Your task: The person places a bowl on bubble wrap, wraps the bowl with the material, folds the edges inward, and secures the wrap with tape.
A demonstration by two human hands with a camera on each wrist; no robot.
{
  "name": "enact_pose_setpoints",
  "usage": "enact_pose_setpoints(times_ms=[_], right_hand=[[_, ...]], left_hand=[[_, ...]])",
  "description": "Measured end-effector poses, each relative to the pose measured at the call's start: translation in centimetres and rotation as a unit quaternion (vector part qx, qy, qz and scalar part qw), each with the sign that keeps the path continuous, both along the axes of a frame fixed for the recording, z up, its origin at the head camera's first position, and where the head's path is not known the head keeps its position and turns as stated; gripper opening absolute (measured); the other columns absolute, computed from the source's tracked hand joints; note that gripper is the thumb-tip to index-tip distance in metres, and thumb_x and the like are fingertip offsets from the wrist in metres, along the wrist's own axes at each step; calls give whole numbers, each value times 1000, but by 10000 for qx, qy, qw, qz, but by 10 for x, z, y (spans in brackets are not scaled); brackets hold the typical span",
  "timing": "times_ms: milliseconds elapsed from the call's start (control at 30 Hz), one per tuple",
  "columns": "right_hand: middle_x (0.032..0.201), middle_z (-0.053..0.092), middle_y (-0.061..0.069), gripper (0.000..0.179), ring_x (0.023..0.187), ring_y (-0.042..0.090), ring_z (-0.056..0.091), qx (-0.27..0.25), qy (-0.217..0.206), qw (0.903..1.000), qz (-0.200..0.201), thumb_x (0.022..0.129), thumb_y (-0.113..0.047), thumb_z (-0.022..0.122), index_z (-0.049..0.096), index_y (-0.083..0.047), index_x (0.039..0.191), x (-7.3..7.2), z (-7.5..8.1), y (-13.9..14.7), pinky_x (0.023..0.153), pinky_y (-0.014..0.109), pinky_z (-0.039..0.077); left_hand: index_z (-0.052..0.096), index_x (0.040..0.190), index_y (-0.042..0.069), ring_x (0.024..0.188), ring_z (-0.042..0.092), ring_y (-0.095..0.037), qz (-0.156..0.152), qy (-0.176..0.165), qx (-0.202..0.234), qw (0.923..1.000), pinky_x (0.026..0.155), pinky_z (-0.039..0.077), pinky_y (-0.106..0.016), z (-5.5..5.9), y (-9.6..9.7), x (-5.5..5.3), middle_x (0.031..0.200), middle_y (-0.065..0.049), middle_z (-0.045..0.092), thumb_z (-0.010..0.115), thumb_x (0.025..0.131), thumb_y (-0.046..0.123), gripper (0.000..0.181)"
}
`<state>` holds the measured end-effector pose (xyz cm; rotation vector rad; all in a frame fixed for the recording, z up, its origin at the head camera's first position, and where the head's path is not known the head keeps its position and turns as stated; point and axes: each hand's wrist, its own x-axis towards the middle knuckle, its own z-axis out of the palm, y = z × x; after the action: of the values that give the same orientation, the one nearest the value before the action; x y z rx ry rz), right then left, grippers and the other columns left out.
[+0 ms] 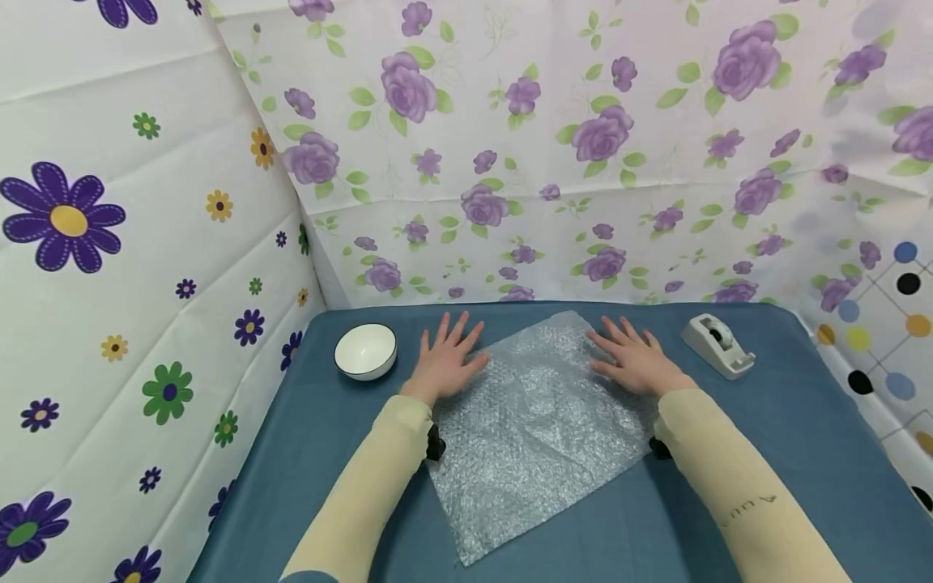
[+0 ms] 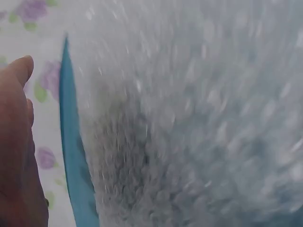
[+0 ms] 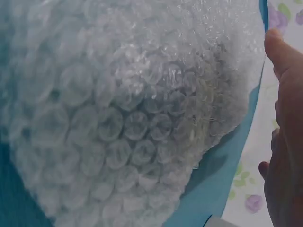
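A sheet of clear bubble wrap (image 1: 539,429) lies spread at an angle on the blue tabletop, between both forearms. My left hand (image 1: 446,363) is at its upper left edge, fingers straight and spread, thumb toward the sheet. Opposite it, my right hand (image 1: 632,360) overlaps the upper right edge with fingers spread. Neither hand grips anything. Close up in the right wrist view, the round bubbles of the bubble wrap (image 3: 137,125) show clearly, with the right hand (image 3: 289,123) at the side. The left wrist view has the left hand (image 2: 19,146) at its left border, the sheet blurred.
A white bowl with a dark rim (image 1: 366,353) stands left of the left hand. To the right of the right hand sits a white tape dispenser (image 1: 718,346). Flowered cloth (image 1: 539,146) hangs behind the blue table (image 1: 568,534), and more patterned cloth lines both sides.
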<state>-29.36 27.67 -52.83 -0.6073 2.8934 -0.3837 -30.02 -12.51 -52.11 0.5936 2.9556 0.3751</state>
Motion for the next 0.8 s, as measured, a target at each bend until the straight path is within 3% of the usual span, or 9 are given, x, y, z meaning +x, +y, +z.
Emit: enact_pose_setpoints(times_ms=[100,333,500,633,800], right_hand=[[178,9,19,72,162,49,1,-109,67,9996,263,111,-56,53,32,-23,171,5,4,-1,122,76,2],[178,11,19,73,162,47,7,-256,100,9977,616,108,-54,59,34,-25,170,15,8,-6,124,73,9],[177,14,20,77,162,47,12,-301,132,9953,915,106,-58,60,34,-25,170,20,2,-10,124,72,15],[177,15,20,80,162,47,10,-368,120,9930,1112,104,-61,62,35,-24,170,23,-1,-14,123,74,15],[176,16,22,78,161,51,9,-417,47,9917,1211,103,-60,65,43,-22,167,24,-3,-14,122,75,14]], left_hand=[[17,174,31,165,-5,-38,-223,100,253,9994,124,5,-74,1,-1,8,181,-4,3,35,111,66,74],[22,173,29,165,3,-36,-313,6,678,9972,124,13,-73,2,-7,22,180,-4,10,36,111,66,73],[28,172,25,163,17,-35,-419,-312,1332,9897,123,20,-73,4,-9,43,178,-5,22,42,112,60,71],[33,170,20,160,26,-37,-435,-400,1542,9863,122,25,-71,4,-11,59,175,-10,29,44,113,55,68],[33,170,17,160,28,-37,-520,-528,1690,9828,126,26,-61,9,-9,73,173,-12,32,47,114,52,68]])
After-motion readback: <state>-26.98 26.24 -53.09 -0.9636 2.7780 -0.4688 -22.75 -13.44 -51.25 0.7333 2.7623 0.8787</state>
